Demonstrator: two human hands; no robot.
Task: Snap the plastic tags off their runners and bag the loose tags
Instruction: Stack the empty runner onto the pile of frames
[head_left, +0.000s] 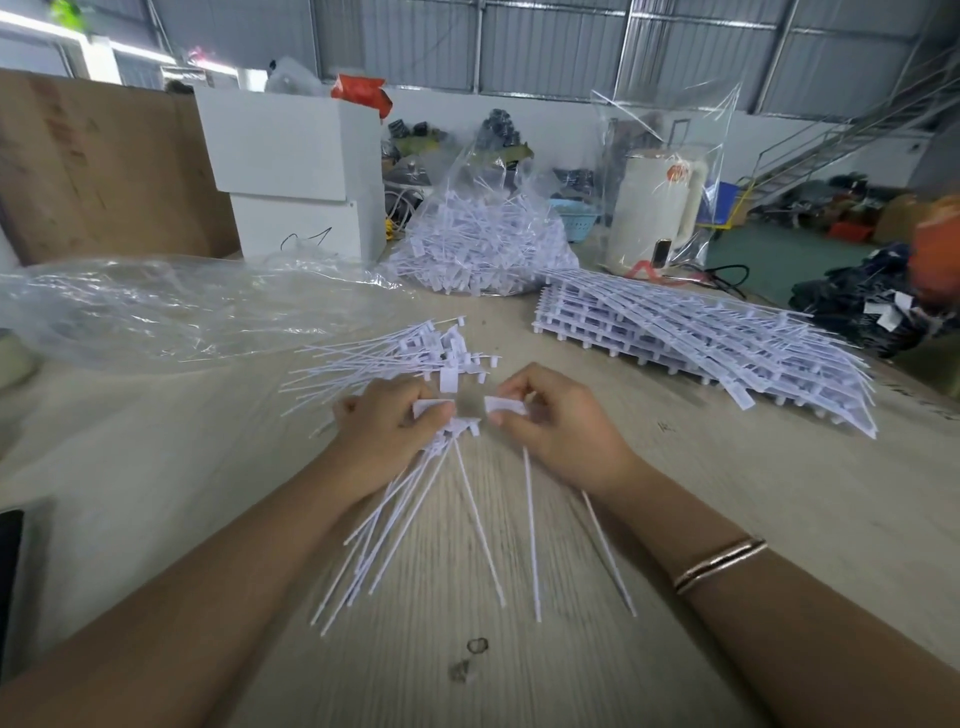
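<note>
Bright, even daylight with soft shadows; motion blur streaks the table (753, 519); wide-angle distortion bends the edges.

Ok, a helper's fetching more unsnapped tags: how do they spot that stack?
Start at the cream kettle inside clear plastic at the table's far right. Just in front lies the stack of runner sheets, flat white lattices. Unlike the bagged tags left of it, these are still joined.

This is a factory or warehouse floor used for hand packing. Corrugated metal walls (545, 47) with steel framing enclose a large open hall, and a metal staircase (852, 130) climbs the far right side. Cardboard sheets (93, 166), white cartons (291, 150) and clear plastic bags (156, 306) crowd the plain wooden bench (727, 509). Bundled goods lie on the green floor (779, 254).
</note>
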